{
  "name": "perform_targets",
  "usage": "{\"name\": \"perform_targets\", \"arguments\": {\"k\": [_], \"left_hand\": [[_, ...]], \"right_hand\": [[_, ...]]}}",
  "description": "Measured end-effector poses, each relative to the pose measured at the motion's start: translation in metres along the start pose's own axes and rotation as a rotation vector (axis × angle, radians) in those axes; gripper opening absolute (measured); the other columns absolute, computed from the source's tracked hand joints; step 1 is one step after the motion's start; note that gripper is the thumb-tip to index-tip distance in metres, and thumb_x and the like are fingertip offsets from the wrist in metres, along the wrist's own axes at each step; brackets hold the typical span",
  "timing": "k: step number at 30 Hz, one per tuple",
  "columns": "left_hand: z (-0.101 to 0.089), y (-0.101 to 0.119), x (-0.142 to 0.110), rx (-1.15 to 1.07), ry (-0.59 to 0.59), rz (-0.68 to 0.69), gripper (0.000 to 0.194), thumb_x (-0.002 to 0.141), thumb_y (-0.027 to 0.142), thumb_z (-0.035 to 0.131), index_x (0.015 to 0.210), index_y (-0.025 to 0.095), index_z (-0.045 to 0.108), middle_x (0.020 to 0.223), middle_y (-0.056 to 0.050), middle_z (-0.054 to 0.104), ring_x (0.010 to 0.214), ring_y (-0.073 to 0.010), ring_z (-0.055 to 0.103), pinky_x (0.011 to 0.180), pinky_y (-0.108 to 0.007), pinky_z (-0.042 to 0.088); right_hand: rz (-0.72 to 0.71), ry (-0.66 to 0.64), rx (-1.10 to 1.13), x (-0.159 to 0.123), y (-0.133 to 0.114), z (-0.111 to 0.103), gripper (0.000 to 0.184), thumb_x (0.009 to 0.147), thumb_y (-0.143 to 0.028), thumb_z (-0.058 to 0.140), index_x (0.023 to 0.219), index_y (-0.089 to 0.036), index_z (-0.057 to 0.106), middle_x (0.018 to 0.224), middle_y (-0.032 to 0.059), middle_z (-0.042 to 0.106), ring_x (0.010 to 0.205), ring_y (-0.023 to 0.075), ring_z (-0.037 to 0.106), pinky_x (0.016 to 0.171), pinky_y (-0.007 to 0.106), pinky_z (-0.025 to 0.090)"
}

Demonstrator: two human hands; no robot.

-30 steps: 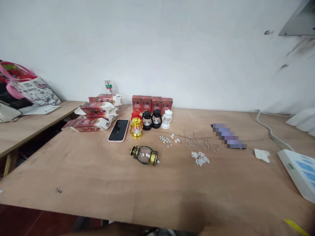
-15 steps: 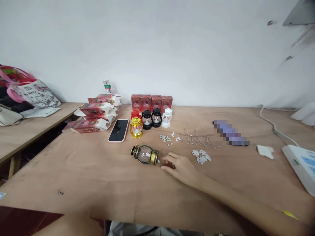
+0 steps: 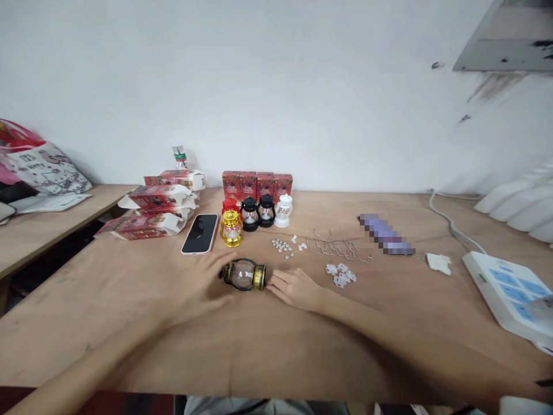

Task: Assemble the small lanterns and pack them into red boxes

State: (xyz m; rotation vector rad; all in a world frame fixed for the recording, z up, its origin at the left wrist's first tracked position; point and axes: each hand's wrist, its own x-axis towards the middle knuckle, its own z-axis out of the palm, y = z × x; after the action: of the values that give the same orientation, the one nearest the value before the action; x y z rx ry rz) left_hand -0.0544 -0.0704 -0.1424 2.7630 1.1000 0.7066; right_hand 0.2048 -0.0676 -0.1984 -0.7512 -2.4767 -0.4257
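Observation:
A small bronze-and-black lantern (image 3: 242,274) with a clear globe lies on its side on the table, its base to the right. My left hand (image 3: 196,288), blurred by motion, is at the lantern's top end with thumb and fingers spread around it. At the base, my right hand (image 3: 296,288) has its fingertips pinched together; whatever is between them is hidden. Behind the lantern stand a gold lantern (image 3: 232,229), a red lantern (image 3: 230,205), two black lanterns (image 3: 249,214) and a white lantern (image 3: 283,211).
Button cells (image 3: 281,246), bent wires (image 3: 334,248) and white plastic pieces (image 3: 340,275) lie right of the lanterns. A phone (image 3: 200,234) and opened red boxes (image 3: 151,225) are on the left. Upright red boxes (image 3: 248,185) stand behind; a white device (image 3: 505,294) sits far right.
My left hand has come in from the lower left to the lantern's top end. My right hand has closed its fingers and moved up against the base. The view has turned slightly right.

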Motion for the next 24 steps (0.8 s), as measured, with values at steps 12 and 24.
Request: {"name": "perform_targets", "arguments": {"k": [12,24], "left_hand": [[0.067,0.007,0.065,-0.288,0.226,0.087,0.042,0.075,0.026,0.062,0.115,0.019,0.050,0.115,-0.011,0.058,0.109,-0.0236,0.055,0.094,-0.039,0.044],[0.060,0.004,0.062,-0.402,0.183,0.199,0.043,0.062,0.017,0.054,0.104,0.020,0.047,0.113,-0.011,0.056,0.104,-0.0243,0.056,0.090,-0.040,0.046]], "right_hand": [[0.231,0.429,0.121,0.014,0.006,0.003,0.022,0.095,-0.019,0.037,0.084,-0.018,0.057,0.071,0.0041,0.062,0.062,0.0125,0.059,0.058,0.023,0.046],[0.143,0.501,0.091,0.008,0.003,-0.005,0.019,0.090,-0.015,0.046,0.090,-0.019,0.065,0.073,0.0047,0.063,0.062,0.0115,0.058,0.059,0.023,0.047]]}}
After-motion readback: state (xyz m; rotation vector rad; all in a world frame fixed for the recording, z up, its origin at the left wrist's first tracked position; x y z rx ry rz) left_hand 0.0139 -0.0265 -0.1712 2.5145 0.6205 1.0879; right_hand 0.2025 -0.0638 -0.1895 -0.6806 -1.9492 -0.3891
